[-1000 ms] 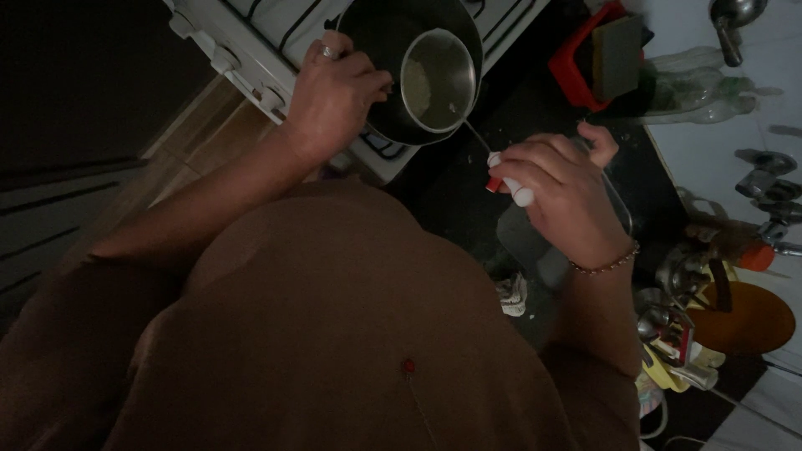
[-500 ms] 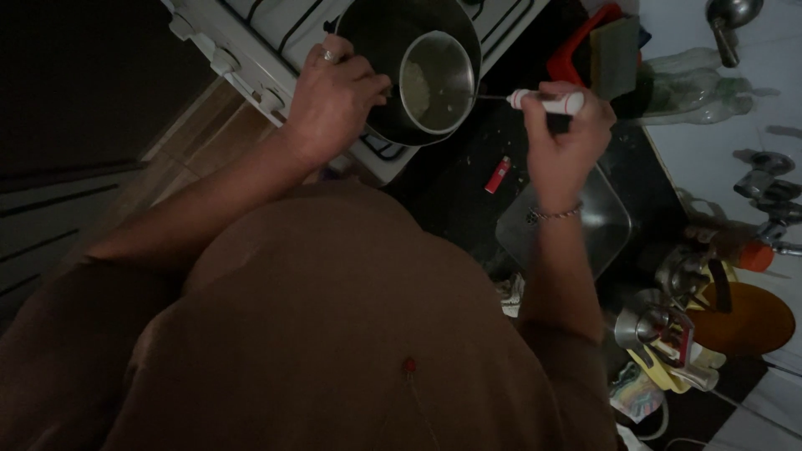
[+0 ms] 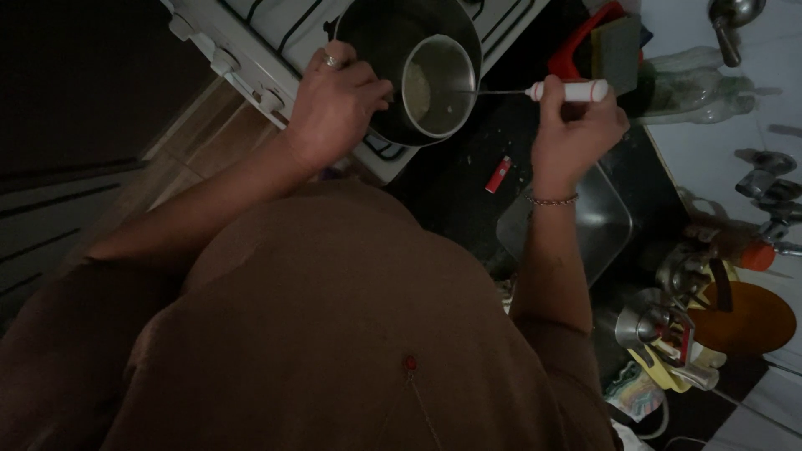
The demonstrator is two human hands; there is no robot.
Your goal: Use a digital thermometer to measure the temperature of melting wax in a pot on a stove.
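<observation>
**Stirring the small pot at the stove's edge**

Head view: the left hand (image 3: pixel 334 104) is closed around the near rim of a dark, round metal pot (image 3: pixel 393 50) that sits on the white gas stove (image 3: pixel 251 33), close to the stove's front corner where it meets the black bench (image 3: pixel 468 175). Inside that pot stands a smaller, pale metal cup-shaped vessel (image 3: pixel 439 88) holding a light, grainy mixture. The right hand (image 3: pixel 576 134) is wrapped in a fist around the white handle of a slim metal stirring tool (image 3: pixel 568 90), whose thin shaft runs level toward the left and ends inside the small vessel.

To do this well, I judge the left hand should press steadily on the rim so that neither vessel turns or slides toward the stove's front edge. The tool's tip should stay low in the mixture and off the wall, with small turns from the wrist, since the vessel is narrow and could spill.

On the bench just below the tool lies a small red lighter (image 3: pixel 498 174), clear of both hands. A square steel sink (image 3: pixel 585 225) sits at the bench's right side, under the right wrist. Light is dim, so the mixture's state cannot be told
</observation>
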